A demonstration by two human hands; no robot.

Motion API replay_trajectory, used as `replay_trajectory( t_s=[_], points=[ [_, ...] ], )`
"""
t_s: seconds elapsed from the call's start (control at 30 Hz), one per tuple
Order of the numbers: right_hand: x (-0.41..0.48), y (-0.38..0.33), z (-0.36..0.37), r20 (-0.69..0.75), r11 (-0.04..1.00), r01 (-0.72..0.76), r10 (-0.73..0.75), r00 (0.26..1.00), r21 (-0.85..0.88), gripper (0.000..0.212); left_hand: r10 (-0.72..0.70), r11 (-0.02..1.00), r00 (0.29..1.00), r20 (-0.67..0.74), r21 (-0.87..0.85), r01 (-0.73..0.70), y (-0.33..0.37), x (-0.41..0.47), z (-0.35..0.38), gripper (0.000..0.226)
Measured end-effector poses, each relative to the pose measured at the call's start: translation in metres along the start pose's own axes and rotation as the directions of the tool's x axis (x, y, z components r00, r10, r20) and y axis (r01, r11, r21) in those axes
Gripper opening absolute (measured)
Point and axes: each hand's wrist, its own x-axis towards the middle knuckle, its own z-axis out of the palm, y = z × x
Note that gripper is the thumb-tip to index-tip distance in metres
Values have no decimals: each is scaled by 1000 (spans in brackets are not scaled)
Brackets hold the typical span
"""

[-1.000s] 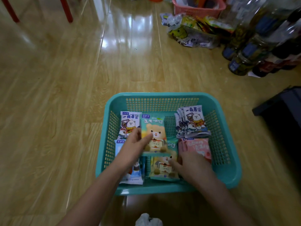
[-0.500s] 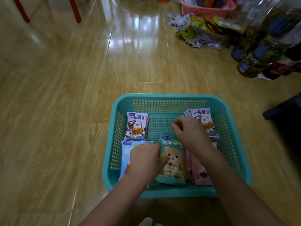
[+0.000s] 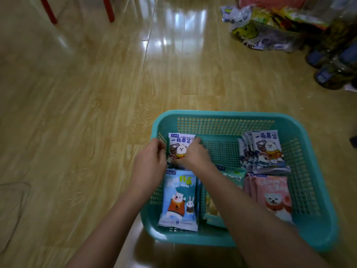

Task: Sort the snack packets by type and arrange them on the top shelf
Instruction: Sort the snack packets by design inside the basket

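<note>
Gripping one white-and-blue snack packet (image 3: 180, 147) printed "一夜暴富" from both sides, the left hand (image 3: 149, 161) pinches its left edge and the right hand (image 3: 195, 155) its right edge, at the far left corner of a teal mesh basket (image 3: 222, 116) on the wooden floor (image 3: 87, 113). A fanned stack of matching packets (image 3: 264, 151) lies far right. Nearer sit a light-blue bear-and-rabbit packet (image 3: 179, 200), a green packet (image 3: 231, 176) under the right forearm, and pink bear packets (image 3: 272, 194). A plastic bag (image 3: 257, 35) reads "A NICE D".
</note>
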Motion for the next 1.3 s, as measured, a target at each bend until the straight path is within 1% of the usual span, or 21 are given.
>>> replay_trajectory(
  t_s=[0.07, 0.17, 0.2, 0.27, 0.33, 0.43, 0.5, 0.57, 0.63, 0.67, 0.73, 0.8, 0.87, 0.97, 1.03, 1.07, 1.13, 1.17, 1.23, 1.27, 1.3],
  points=[
    [5, 4, 2, -6, 1000, -11, 12, 1000, 7, 105, -10, 1000, 1000, -1, -9, 10, -1, 2, 0, 11],
    [6, 6, 3, 7, 998, 15, -15, 1000, -63, 98, -51, 998, 999, 0, -25, 51, 0, 5, 2, 10],
    [6, 5, 2, 5, 997, 27, -27, 1000, -78, 93, -64, 997, 998, 0, -36, 64, 1, 6, 2, 11],
    [4, 2, -2, -34, 996, 62, -64, 997, -60, 69, -84, 995, 996, 2, -48, 84, 4, 7, 4, 14],
    [-1, 2, -17, -82, 994, 110, -110, 991, 2, 52, -86, 996, 996, 21, -20, 86, 7, 8, 7, 20],
    [-13, 15, -53, -163, 977, 195, -180, 970, 85, 44, -93, 996, 988, 124, 20, 91, 10, 13, 15, 24],
    [-21, 29, -75, -229, 948, 253, -207, 951, 194, 39, -121, 991, 971, 205, 78, 107, 8, 20, 25, 25],
    [-32, 50, -95, -291, 902, 273, -176, 940, 334, 34, -156, 977, 944, 291, 187, 104, 7, 30, 40, 31],
    [-41, 72, -110, -308, 846, 262, -122, 943, 465, 31, -188, 954, 913, 362, 289, 82, 8, 38, 54, 48],
    [-46, 82, -115, -313, 815, 255, -97, 945, 519, 29, -195, 944, 908, 370, 323, 71, 9, 40, 59, 56],
    [-55, 98, -122, -329, 760, 244, -43, 943, 602, 24, -194, 938, 921, 338, 340, 73, 8, 46, 67, 66],
    [-63, 113, -125, -332, 720, 229, 2, 943, 655, 23, -195, 938, 931, 310, 335, 85, 8, 50, 72, 74],
    [-73, 123, -125, -321, 696, 223, 11, 947, 683, 23, -222, 939, 925, 309, 323, 117, 9, 54, 76, 80],
    [-84, 140, -125, -359, 695, 250, 13, 933, 674, 22, -264, 947, 909, 322, 266, 181, 6, 59, 80, 81],
    [-88, 152, -127, -406, 717, 261, 34, 913, 646, 18, -268, 953, 900, 344, 229, 197, 4, 61, 81, 73],
    [-89, 157, -129, -432, 727, 265, 49, 900, 634, 16, -267, 958, 898, 349, 202, 206, 2, 62, 82, 65],
    [-91, 167, -135, -507, 740, 277, 100, 856, 613, 17, -279, 960, 902, 329, 85, 266, 2, 61, 82, 44],
    [-90, 171, -138, -557, 747, 286, 133, 820, 601, 18, -289, 952, 906, 310, -6, 305, 2, 61, 82, 37],
    [-86, 174, -144, -633, 776, 283, 186, 752, 564, 19, -275, 929, 923, 269, -172, 327, 6, 58, 78, 34],
    [-82, 175, -145, -641, 790, 269, 194, 743, 551, 21, -243, 926, 938, 245, -231, 300, 11, 56, 74, 35],
    [-76, 174, -145, -627, 801, 254, 184, 757, 542, 23, -204, 925, 954, 219, -276, 261, 15, 56, 71, 36]
  ],
)
